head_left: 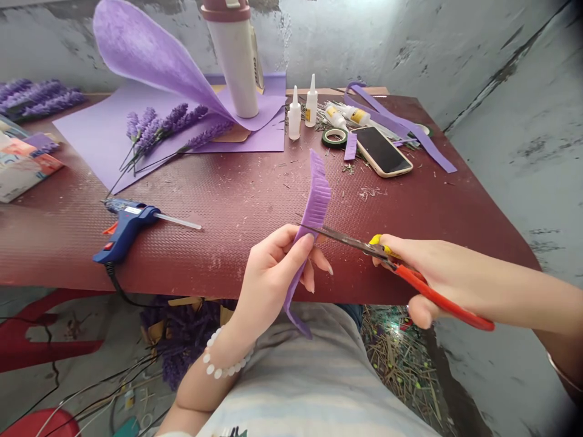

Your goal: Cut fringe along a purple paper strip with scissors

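A purple strip (316, 200) is pinched between the thumb and fingers of my left hand (277, 273), above the table's front edge. Its upper part is cut into a fine fringe; the lower end hangs uncut and curls below the hand. My right hand (423, 276) is wrapped round scissors (348, 240) with a red handle and a yellow one. The blades cross the strip just above my left thumb. Their exact opening is hard to tell.
On the dark red table (237, 200) lie a blue glue gun (130, 227), purple flower stems (155, 130), purple sheets, a tall bottle (234, 67), small glue bottles (294, 115), green tape (334, 138), a phone (383, 152) and long purple strips (423, 142).
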Motion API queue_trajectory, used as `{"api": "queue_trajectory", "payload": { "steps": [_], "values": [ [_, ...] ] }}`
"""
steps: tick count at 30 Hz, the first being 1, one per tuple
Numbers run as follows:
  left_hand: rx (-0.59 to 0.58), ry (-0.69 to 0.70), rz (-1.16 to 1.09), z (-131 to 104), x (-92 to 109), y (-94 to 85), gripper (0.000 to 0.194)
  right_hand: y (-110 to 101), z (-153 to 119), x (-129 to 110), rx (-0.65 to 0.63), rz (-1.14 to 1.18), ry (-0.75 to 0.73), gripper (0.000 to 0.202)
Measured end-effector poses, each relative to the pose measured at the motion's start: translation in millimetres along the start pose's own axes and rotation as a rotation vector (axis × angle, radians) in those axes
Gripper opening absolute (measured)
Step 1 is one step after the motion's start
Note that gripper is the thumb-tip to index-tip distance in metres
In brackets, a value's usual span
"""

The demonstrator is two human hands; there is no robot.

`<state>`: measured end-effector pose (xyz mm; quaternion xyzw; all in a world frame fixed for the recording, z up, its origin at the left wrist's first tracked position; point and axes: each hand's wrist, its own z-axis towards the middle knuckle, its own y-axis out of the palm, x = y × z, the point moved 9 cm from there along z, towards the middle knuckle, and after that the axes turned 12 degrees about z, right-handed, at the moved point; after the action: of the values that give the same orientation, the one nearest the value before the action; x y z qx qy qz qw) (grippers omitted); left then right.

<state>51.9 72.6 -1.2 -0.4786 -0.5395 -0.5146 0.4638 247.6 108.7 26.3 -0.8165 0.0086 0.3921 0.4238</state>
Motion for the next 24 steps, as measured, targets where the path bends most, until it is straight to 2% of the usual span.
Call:
{"api": "queue_trajectory", "payload": {
  "steps": [3, 6, 11, 20, 24],
  "values": [
    [-0.018, 0.020, -0.003, 0, 1, 2.6, 0.024, 4, 0, 12, 0.020, -0.092, 0.091, 0.049],
    [-0.037, 0.030, 0.018, 0, 1, 6.0, 0.023, 2, 1, 10, 0.115, -0.178, 0.034, 0.055],
    [-0.021, 0.033, 0.067, -1, 3, 5.6, 0.025, -1, 0, -1, 0.208, -0.230, -0.061, 0.052],
    [0.000, 0.070, 0.106, -1, 4, 2.0, 0.025, 1, -1, -5, 0.237, -0.161, -0.118, 0.057],
    [-0.002, 0.064, 0.110, -1, 4, 2.1, 0.026, 3, -1, -1, 0.220, -0.151, -0.108, 0.051]
  ]
}}
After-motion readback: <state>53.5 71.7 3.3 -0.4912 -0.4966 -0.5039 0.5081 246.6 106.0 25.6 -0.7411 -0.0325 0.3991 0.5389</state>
